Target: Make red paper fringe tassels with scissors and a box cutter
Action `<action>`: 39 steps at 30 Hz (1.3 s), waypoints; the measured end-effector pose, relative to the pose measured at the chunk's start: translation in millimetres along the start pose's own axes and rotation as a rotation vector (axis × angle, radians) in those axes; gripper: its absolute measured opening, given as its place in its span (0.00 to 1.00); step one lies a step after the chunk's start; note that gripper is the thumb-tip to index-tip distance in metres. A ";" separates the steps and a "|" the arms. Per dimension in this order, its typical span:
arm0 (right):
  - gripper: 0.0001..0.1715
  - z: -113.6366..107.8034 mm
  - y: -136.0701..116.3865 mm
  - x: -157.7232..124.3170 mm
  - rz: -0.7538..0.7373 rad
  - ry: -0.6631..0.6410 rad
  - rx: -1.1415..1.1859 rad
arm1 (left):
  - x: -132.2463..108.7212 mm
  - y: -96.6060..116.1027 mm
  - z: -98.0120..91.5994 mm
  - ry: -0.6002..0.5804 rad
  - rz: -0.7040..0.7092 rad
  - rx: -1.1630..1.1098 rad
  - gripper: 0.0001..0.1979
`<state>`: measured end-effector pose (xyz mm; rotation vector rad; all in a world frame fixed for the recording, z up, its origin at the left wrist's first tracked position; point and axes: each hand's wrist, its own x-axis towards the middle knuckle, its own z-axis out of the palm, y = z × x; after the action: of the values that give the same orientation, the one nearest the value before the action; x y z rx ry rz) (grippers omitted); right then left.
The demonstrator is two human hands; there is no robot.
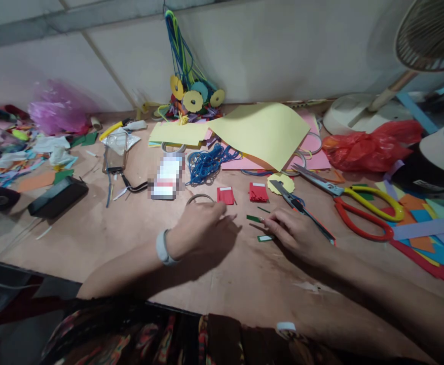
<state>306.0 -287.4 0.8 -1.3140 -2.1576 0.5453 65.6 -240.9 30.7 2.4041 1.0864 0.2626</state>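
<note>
My left hand (202,223) rests on the brown worktop (131,228), fingers curled, its fingertips near a small red paper piece (225,195). Whether the fingers hold anything is hidden. My right hand (294,230) lies low on the worktop, with its fingertips pinching or touching a thin green paper strip (254,218). A second small green piece (264,238) lies just under that hand. Another red fringed paper piece (258,192) sits beyond the strip. A craft knife (301,208) lies next to my right hand.
Large scissors with red and yellow handles (359,208) lie at the right by coloured paper scraps (427,228). Yellow paper sheets (260,132), blue cords (207,162), a phone (115,152), a black box (58,196) and a red plastic bag (366,147) surround the area.
</note>
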 end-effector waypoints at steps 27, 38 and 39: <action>0.13 -8.7 10.6 2.6 0.089 -0.032 -0.248 | -17.1 -7.0 -30.8 -0.448 0.138 0.398 0.05; 0.10 -7.8 0.0 1.2 0.019 -0.079 -0.081 | -6.0 7.2 -19.8 -0.311 0.286 0.307 0.09; 0.09 -7.5 -0.3 1.0 0.018 -0.078 -0.079 | -5.1 8.1 -18.9 -0.304 0.296 0.298 0.09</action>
<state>310.2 -286.2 6.9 -1.3767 -2.2539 0.5316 60.7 -242.6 51.2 2.7536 0.6693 -0.1796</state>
